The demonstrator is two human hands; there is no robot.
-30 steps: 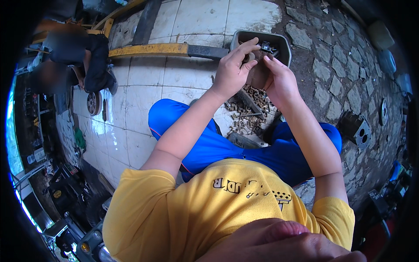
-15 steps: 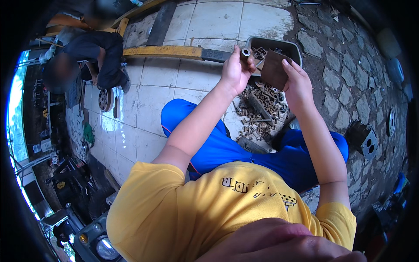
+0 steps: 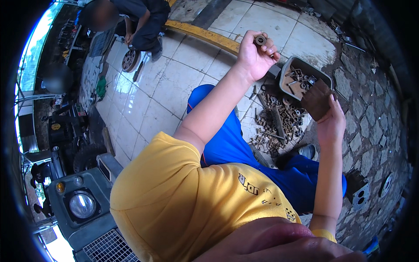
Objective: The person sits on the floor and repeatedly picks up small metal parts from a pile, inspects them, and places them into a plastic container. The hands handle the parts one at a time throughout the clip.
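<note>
My left hand (image 3: 258,60) is raised, its fingers curled round a short metal bushing (image 3: 260,40) whose round hole faces up. Lower and to the right, my right hand (image 3: 332,124) pinches a brown, roughly square piece of sandpaper (image 3: 316,99) by its edge. The sheet is apart from the bushing and covers part of the near right side of a grey plastic bin (image 3: 286,70) with bolts inside. Below my hands, a pile of rusty bolts and nuts (image 3: 273,120) is spread over the tiles.
Another person (image 3: 146,26) crouches at the upper left, hands near a round metal disc (image 3: 129,60). A yellow and black beam (image 3: 205,34) lies across the tiled floor. At the right are rough stone paving (image 3: 362,105) and a metal block with holes (image 3: 358,194). A vehicle front (image 3: 83,205) stands lower left.
My hands have moved farther apart; the left with the bushing is up and away from the sandpaper. The view has turned, so the vehicle front shows more. Both hands keep their hold.
</note>
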